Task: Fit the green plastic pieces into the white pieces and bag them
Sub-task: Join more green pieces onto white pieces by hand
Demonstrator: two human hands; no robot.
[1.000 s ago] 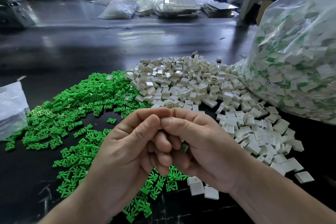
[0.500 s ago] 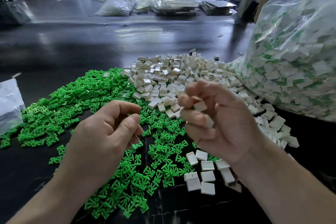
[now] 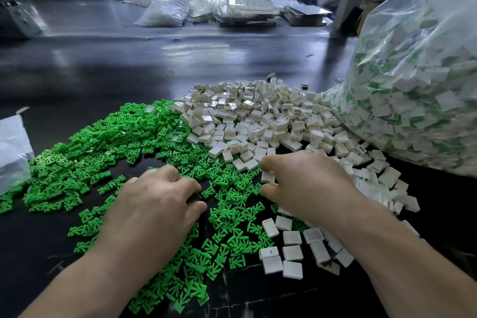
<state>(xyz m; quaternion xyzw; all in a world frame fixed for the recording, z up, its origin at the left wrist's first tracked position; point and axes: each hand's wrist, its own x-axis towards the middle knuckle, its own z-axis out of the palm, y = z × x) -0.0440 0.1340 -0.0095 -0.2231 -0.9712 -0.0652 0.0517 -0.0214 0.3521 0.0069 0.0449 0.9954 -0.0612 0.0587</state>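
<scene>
Right hand (image 3: 307,186) pinches 1 white piece (image 3: 267,177) — left hand (image 3: 160,201) rests curled on green pieces (image 3: 103,152), grip unclear.

Factory assembly workshop: long dark workbench (image 3: 129,64), bulk heaps of green pieces (image 3: 103,152) and white pieces (image 3: 258,121), huge clear bag (image 3: 426,72).

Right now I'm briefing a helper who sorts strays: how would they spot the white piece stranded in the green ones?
Find the green pile left of the white heap. Near its far edge sits the stray white piece, a lone square among green pieces, apart from the heap.
</scene>
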